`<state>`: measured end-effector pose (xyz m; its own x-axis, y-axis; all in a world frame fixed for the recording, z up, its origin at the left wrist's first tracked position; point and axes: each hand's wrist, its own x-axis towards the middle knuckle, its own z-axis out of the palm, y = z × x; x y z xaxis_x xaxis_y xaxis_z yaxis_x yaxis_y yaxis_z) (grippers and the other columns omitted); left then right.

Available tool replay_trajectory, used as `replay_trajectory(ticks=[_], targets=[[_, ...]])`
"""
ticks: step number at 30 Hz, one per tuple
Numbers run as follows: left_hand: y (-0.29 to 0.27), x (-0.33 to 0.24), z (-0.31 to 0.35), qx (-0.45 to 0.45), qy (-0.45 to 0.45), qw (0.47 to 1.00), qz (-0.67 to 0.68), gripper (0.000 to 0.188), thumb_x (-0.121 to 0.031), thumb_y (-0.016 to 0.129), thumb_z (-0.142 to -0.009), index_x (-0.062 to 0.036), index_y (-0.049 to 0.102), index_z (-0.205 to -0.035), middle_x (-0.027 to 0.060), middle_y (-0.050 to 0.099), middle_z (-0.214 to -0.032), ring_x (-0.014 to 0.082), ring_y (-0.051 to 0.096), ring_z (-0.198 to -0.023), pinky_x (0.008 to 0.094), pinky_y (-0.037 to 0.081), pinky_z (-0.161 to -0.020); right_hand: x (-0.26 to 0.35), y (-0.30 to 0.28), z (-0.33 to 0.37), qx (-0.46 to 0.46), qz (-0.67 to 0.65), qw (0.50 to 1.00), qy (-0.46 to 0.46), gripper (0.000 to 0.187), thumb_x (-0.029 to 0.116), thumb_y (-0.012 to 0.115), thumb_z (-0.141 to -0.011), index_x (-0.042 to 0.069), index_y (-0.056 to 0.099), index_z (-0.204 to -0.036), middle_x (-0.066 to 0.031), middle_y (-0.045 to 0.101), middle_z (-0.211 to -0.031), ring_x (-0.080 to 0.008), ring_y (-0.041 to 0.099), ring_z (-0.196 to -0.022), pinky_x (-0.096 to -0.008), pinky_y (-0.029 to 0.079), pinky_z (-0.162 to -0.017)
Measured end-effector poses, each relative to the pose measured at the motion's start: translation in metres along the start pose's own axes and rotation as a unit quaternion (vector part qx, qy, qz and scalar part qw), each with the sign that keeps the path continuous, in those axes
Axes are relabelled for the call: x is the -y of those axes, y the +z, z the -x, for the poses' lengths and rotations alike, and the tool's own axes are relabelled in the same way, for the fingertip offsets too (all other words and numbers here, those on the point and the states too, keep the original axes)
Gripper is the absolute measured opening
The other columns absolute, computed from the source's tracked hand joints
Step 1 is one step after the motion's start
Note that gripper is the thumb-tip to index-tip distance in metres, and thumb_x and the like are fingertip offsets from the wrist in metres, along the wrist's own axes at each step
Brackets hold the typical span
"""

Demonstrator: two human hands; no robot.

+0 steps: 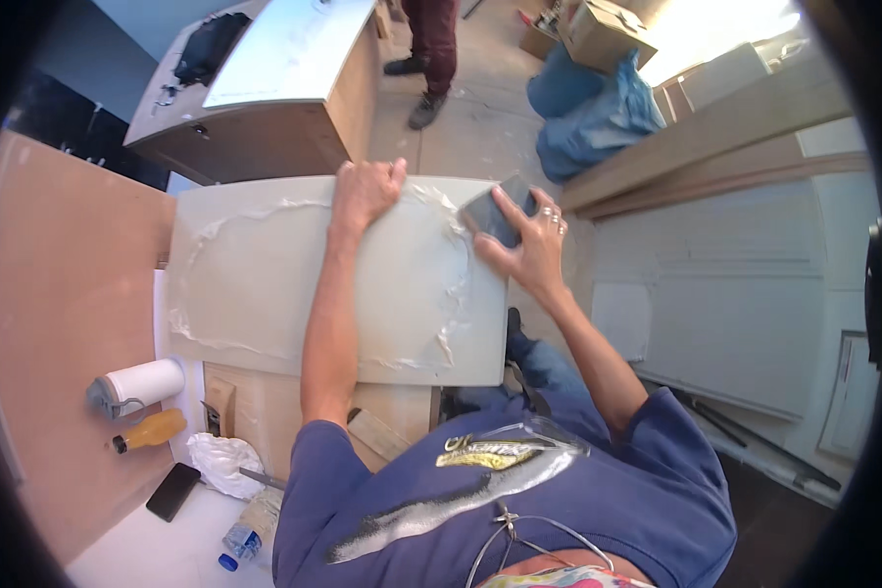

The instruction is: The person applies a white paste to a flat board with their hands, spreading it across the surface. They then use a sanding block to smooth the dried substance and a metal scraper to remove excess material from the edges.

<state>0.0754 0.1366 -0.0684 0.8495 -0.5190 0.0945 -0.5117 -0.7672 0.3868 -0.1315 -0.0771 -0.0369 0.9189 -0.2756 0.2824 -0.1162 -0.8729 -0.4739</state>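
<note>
A pale, slightly curved-looking panel (294, 265) lies flat in front of me, with an uneven ring of whitish paste or residue (451, 304) near its border. My left hand (366, 193) is at the far edge of the panel, its fingers curled over that edge and mostly hidden. In my right hand (529, 245) is a dark grey sanding block (497, 213), gripped between thumb and fingers at the panel's far right corner. The block's underside is hidden.
At left lie a white canister (145, 384), an orange bottle (152, 431), a phone (174, 492), a crumpled white cloth (225, 465) and a water bottle (241, 545). Beyond stands a wooden cabinet (265, 137). Another person's legs (431, 49), blue bags (603, 113) and long boards (706, 142) are farther off.
</note>
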Motion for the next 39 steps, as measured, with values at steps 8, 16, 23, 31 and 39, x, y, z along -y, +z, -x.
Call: replay_trajectory(ticks=[8,16,23,31,39], targets=[[-0.010,0.000,0.002,-0.008,-0.006,1.000,0.027,0.055,-0.041,0.049,-0.106,-0.0031,0.077,-0.077,0.0238,0.070,-0.075,0.0418,0.069,-0.076,0.0491,0.050,-0.089,0.002,-0.001,0.038,-0.002,-0.001,0.999,-0.032,0.075,0.047,0.083,-0.072,0.024,0.068,-0.142,-0.0368,0.052,-0.139,-0.0488,0.045,-0.136,-0.0585,0.033,-0.111],[-0.003,0.001,0.002,-0.002,0.001,0.999,0.037,0.055,-0.042,0.050,-0.105,-0.0037,0.077,-0.076,0.0240,0.070,-0.074,0.0425,0.069,-0.076,0.0492,0.050,-0.089,-0.004,0.023,-0.029,-0.025,-0.003,1.000,0.010,0.072,0.049,0.083,-0.072,0.024,0.070,-0.139,-0.0353,0.051,-0.140,-0.0472,0.043,-0.138,-0.0571,0.032,-0.112],[-0.006,0.004,0.007,-0.008,-0.011,0.999,0.041,0.056,-0.042,0.050,-0.105,-0.0027,0.075,-0.073,0.0239,0.069,-0.072,0.0428,0.068,-0.075,0.0502,0.050,-0.088,0.006,0.014,-0.015,-0.011,0.002,1.000,-0.010,0.072,0.050,0.083,-0.073,0.022,0.070,-0.139,-0.0362,0.055,-0.137,-0.0452,0.041,-0.141,-0.0593,0.030,-0.113],[0.009,0.013,-0.002,-0.031,0.005,0.999,-0.022,0.061,-0.048,0.043,-0.106,-0.0041,0.079,-0.082,0.0243,0.073,-0.083,0.0435,0.072,-0.084,0.0526,0.051,-0.093,0.006,0.004,0.033,-0.023,0.009,0.998,-0.051,0.072,0.049,0.085,-0.072,0.018,0.073,-0.135,-0.0352,0.060,-0.132,-0.0490,0.049,-0.133,-0.0571,0.037,-0.109],[-0.001,0.009,0.004,0.024,-0.023,0.999,0.025,0.063,-0.053,0.043,-0.106,-0.0038,0.076,-0.086,0.0240,0.073,-0.090,0.0469,0.069,-0.090,0.0536,0.053,-0.085,-0.060,0.017,-0.135,-0.019,-0.108,0.994,0.011,0.077,0.058,0.078,-0.078,0.025,0.064,-0.146,-0.0264,0.058,-0.144,-0.0392,0.050,-0.139,-0.0531,0.043,-0.112]])
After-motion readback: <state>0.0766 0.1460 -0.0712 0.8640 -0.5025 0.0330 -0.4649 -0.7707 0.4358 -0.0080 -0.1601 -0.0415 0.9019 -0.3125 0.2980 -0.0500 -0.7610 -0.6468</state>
